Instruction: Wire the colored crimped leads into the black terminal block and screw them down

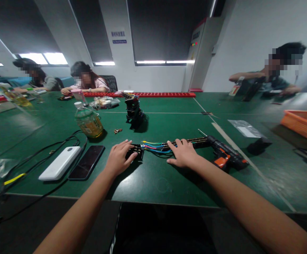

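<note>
The left hand (118, 157) grips the little black box (136, 151) in the middle of the green table (155, 183), and the right hand (183, 153) lies flat and open on its colored wires (155, 145).

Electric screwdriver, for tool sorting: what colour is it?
The electric screwdriver is black with orange; head view.

Two bare hands are counted: left hand (118, 159), right hand (183, 154). One black terminal block (136, 151) is seen, and one bundle of coloured wires (155, 145). One orange-and-black power screwdriver (226, 157), one white rectangular power bank (60, 163) and one black smartphone (87, 161) are noted. One long red plastic rail (153, 94) and one orange plastic tray (302, 124) are logged. Three other people are counted.
</note>
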A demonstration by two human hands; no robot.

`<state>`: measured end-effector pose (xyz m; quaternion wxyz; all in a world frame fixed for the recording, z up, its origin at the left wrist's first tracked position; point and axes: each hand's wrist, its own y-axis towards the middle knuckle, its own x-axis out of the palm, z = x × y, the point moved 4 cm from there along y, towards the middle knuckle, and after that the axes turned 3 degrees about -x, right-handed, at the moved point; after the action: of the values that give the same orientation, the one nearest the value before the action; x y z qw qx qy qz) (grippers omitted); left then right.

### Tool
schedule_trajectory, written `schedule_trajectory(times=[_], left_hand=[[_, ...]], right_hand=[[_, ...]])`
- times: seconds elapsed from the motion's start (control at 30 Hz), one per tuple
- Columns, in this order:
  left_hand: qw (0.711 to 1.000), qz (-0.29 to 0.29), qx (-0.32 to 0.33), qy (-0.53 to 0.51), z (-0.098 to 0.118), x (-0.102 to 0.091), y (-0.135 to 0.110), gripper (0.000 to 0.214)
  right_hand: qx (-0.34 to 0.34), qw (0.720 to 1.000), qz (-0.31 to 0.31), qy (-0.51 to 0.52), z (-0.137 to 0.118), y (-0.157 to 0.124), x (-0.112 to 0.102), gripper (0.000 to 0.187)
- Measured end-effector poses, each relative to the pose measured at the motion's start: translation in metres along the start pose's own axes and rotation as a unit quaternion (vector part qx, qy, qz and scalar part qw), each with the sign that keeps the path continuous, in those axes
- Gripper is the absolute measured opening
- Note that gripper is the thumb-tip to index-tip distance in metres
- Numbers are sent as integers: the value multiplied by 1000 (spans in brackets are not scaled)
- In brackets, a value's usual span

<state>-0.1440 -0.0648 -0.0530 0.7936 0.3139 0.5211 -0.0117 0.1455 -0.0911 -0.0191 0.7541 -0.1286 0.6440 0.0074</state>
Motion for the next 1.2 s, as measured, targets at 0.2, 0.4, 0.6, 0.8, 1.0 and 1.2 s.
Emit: schedule_trajectory(times=[0.2, 0.4, 0.6, 0.8, 1.0, 1.2], left_hand=[[1000, 14, -4, 8, 2, 0, -1, 38], [1000, 14, -6, 8, 2, 1, -1, 38], [1000, -10, -4, 5, 2, -2, 8, 40], [997, -72, 24, -9, -3, -3, 29, 38], [990, -129, 55, -28, -14, 7, 52, 41], [982, -154, 102, -30, -22, 15, 64, 41]], right_hand=[[-6, 1000, 2, -8, 1, -6, 4, 95], [-17, 1000, 6, -21, 1, -8, 6, 93], [-20, 999, 10, -24, 0, -6, 3, 87], [-24, 999, 16, -16, 1, -3, 1, 84], [-28, 999, 25, -16, 2, 3, 3, 83], [-19, 1000, 0, -10, 1, 8, -2, 84]])
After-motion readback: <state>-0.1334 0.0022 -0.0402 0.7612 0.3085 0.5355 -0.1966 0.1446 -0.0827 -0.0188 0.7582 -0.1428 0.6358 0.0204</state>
